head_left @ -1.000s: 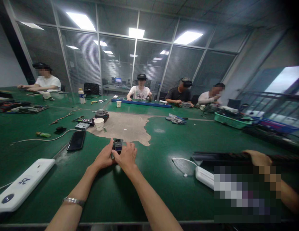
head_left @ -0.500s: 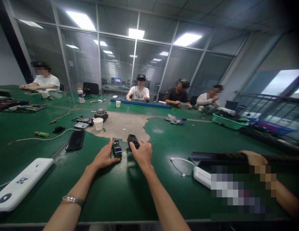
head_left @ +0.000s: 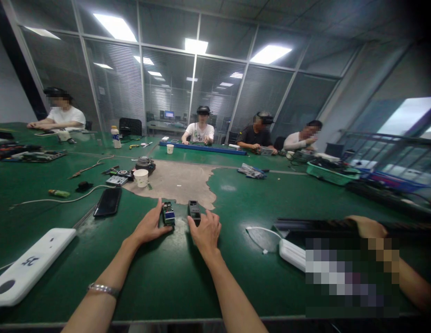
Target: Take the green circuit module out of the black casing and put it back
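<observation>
My left hand [head_left: 152,224] curves round the left side of a small green circuit board [head_left: 168,215], its thumb at the near end. The board carries a blue-white display. To the right, my right hand [head_left: 205,230] grips a black plastic case [head_left: 194,212] with openings in its upper face, thumb on the near side and fingers along the right edge. A narrow gap separates board and case. Both are just in front of the bare patch [head_left: 173,178] on the green tabletop.
Left lie a phone [head_left: 108,202] and a white power bank [head_left: 34,263] marked 25. A paper cup [head_left: 140,178] stands beyond. At right, another person's hand [head_left: 370,226] rests on a long black bar [head_left: 305,226], near a white charger [head_left: 292,254]. Several people sit across the table.
My right hand has turned the black case more upright, so its face with openings shows, and set it slightly right. My left hand and the circuit board stay nearly in place.
</observation>
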A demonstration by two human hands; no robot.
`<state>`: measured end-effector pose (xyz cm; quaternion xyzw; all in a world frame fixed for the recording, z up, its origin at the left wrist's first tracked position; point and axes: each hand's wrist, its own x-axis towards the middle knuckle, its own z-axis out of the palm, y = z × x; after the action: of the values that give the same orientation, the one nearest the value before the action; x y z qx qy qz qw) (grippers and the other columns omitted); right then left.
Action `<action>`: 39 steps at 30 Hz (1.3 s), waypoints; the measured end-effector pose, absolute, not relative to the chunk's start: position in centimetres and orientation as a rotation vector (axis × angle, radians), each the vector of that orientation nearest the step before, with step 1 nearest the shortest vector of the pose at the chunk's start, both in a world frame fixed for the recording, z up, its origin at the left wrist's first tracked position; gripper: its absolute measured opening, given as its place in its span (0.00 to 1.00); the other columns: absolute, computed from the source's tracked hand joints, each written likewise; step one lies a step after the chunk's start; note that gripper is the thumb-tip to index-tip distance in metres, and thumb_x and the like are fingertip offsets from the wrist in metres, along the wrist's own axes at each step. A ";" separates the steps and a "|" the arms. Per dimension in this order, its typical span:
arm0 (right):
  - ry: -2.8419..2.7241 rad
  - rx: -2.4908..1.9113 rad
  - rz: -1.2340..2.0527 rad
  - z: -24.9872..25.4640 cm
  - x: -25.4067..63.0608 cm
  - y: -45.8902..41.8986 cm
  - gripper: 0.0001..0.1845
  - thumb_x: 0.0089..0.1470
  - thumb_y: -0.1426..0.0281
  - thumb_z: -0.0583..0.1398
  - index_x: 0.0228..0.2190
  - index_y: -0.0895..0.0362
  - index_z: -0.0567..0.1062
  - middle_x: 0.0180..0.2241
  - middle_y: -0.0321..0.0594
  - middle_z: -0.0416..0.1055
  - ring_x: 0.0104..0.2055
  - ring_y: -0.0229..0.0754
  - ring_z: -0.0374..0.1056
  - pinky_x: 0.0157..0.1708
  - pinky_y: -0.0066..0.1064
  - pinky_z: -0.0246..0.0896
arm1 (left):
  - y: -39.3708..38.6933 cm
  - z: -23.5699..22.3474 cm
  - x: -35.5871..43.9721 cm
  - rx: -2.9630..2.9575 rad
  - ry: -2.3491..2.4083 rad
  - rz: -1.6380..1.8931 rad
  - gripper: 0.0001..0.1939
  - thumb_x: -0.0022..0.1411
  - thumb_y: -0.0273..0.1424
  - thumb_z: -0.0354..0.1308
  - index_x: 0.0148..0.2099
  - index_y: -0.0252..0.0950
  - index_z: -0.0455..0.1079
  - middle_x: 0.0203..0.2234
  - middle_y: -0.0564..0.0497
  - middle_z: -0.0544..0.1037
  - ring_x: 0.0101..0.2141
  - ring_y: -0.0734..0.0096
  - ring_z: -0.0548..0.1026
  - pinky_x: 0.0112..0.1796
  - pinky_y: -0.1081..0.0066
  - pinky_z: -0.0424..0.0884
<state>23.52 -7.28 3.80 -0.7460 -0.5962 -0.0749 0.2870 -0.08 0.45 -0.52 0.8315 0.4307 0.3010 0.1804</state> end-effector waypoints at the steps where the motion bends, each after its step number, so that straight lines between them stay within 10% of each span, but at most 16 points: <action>1: -1.586 -2.000 -0.204 3.7 23.6 -7.3 0.22 0.61 0.54 0.61 0.41 0.59 0.81 0.57 0.55 0.70 0.58 0.59 0.59 0.53 0.46 0.54 | 0.4 -0.5 -0.1 2.348 1.212 0.848 0.62 0.58 0.48 0.66 0.76 0.32 0.26 0.68 0.29 0.57 0.66 0.39 0.61 0.63 0.46 0.58; 28: -1.545 -2.056 -0.270 3.9 24.2 -8.0 0.33 0.56 0.45 0.61 0.45 0.63 0.79 0.58 0.63 0.66 0.60 0.65 0.55 0.55 0.51 0.52 | 0.7 -1.1 -0.2 2.364 1.208 0.877 0.63 0.58 0.45 0.67 0.76 0.35 0.24 0.70 0.29 0.52 0.68 0.39 0.55 0.65 0.43 0.55; 39: -1.505 -1.869 -0.091 6.0 22.9 -7.5 0.21 0.60 0.53 0.61 0.39 0.59 0.83 0.57 0.53 0.70 0.59 0.58 0.60 0.57 0.43 0.55 | 0.9 -1.4 -0.3 2.357 1.206 0.884 0.64 0.57 0.46 0.68 0.76 0.35 0.25 0.70 0.29 0.52 0.68 0.40 0.57 0.64 0.43 0.55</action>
<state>22.88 -7.47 5.96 -0.7256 -0.5843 -0.0352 0.3617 -0.31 0.89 -1.39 0.8316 0.4254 0.3118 0.1741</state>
